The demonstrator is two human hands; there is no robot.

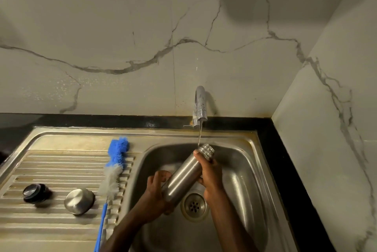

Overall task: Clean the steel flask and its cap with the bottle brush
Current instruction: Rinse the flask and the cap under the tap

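A: Item one — the steel flask (184, 176). Material and position?

B: Brushed steel, cylindrical, with a threaded neck. It is tilting over the sink basin (242, 172), mouth up and away, right where a thin stream of water (199, 135) is falling from the curved chrome tap (200, 105).

A: The hands?

B: Both are gripping it. The left hand (156, 194) is wrapping the lower body near the base, fingers curled round; the right hand (210, 174) is clasping the upper body just below the threads, thumb lying along the neck.

A: Item two — the bottle brush (111, 178)?

B: It is lying on the ribbed steel drainboard (51, 170), left of the basin — fluffy blue bristles at the far tip, white bristles below, a thin blue handle running toward the camera.

A: Caps?

B: Two pieces are sitting on the ribs, apart from each other: a domed steel cap (79, 201) just beside the brush, and a black stopper (36, 192) with a shiny centre further left.

A: Surroundings?

B: A round perforated drain (194, 206), a black worktop (285, 160) edging the sink, and veined marble-look wall tiles (122, 37).
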